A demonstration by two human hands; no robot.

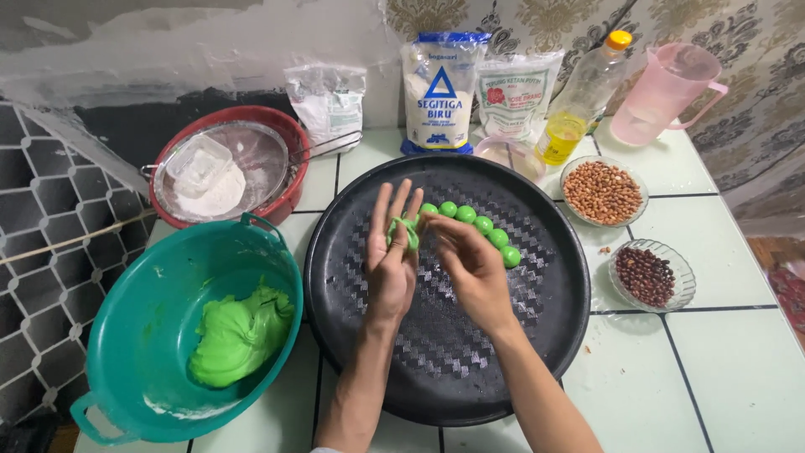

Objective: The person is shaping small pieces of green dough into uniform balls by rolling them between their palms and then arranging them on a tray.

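- Head view, centre of frame: left hand (392, 256) held flat, fingers spread and pointing up, a small lump of bright green dough (405, 231) lying on its fingers.
- Right hand (470, 262) just beside it, fingertips pinching that lump; both hands hover over a large round black woven-pattern tray (537, 335) on the pale tiled tabletop (721, 369).
- Row of small green dough balls (482, 225) curves across the tray's upper middle, just right of the hands.
- Lower left: teal plastic basin (138, 327) holding a big mass of green dough (239, 335).
- Upper left: red bowl (285, 126) with a metal sieve (251, 159) of white flour on top.
- Top centre: white flour bags (440, 88); next to them a clear oil bottle with orange cap (583, 96), then a pink plastic jug (667, 88) at upper right.
- Right: glass dish of pale peanuts (602, 191); below it a glass dish of dark brown beans (650, 275).
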